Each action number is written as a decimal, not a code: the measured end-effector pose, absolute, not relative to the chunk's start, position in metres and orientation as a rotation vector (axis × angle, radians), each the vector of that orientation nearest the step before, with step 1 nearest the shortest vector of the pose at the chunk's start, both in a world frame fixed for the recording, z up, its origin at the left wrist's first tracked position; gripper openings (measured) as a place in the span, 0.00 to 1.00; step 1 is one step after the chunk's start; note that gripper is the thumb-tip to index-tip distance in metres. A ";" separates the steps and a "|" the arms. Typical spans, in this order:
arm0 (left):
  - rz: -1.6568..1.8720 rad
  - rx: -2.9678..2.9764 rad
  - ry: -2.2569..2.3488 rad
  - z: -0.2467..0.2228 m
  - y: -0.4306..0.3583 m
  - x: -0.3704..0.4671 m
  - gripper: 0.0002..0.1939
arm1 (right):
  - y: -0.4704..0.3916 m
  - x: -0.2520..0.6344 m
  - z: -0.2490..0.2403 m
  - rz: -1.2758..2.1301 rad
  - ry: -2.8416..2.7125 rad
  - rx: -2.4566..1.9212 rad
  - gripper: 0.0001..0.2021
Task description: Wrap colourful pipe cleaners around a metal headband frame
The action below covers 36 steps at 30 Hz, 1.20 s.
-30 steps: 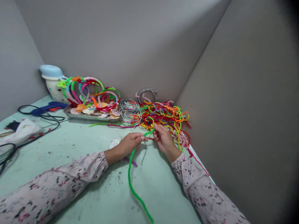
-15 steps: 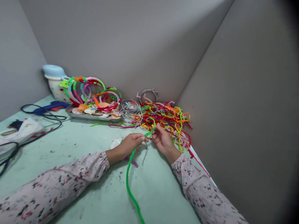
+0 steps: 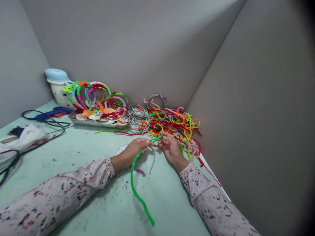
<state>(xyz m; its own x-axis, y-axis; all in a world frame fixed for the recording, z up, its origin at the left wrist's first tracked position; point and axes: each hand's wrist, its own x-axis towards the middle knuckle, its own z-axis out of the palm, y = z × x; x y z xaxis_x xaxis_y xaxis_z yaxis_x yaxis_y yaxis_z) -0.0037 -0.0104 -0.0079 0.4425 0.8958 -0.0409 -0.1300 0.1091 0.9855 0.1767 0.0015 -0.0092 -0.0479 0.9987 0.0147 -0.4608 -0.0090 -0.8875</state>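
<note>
A green pipe cleaner (image 3: pixel 134 186) runs between my two hands, and its long free end hangs down toward the near side of the table. My left hand (image 3: pixel 135 151) is closed, pinching it between thumb and fingers. The fingers of my right hand (image 3: pixel 171 149) are closed on the short upper part of the same green strand. Below my hands lie a thin grey strand (image 3: pixel 153 162) and a purple pipe cleaner (image 3: pixel 140 171). Partly covered by my left hand is a white piece (image 3: pixel 121 149) on the table.
A heap of coloured pipe cleaners (image 3: pixel 172 121) lies beyond my hands, beside coiled wire (image 3: pixel 138 116). Further left, a metal tray (image 3: pixel 98 124) holds shells and wrapped headbands (image 3: pixel 93 93). A blue glue gun (image 3: pixel 54 112), black cable (image 3: pixel 66 124), plastic bag (image 3: pixel 27 137) and lidded container (image 3: pixel 57 85) stand left.
The green pipe cleaner's hanging end has drawn upward, so its tip now shows above the frame's bottom edge. Both hands have shifted slightly left.
</note>
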 end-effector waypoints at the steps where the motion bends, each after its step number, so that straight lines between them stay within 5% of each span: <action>1: 0.887 1.208 0.795 -0.009 -0.009 -0.004 0.19 | 0.001 0.176 -0.009 1.433 -0.896 -0.826 0.11; 36: 0.818 1.149 0.778 -0.011 -0.007 -0.004 0.18 | -0.001 0.177 -0.008 1.393 -0.936 -0.826 0.09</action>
<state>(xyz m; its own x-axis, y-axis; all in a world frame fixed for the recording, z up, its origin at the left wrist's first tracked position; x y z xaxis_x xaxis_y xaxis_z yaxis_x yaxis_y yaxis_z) -0.0035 -0.0071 -0.0112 0.4896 0.8655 -0.1060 -0.1492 0.2029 0.9678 0.1772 -0.0012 -0.0078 -0.0426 0.9977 0.0520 -0.4252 0.0289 -0.9046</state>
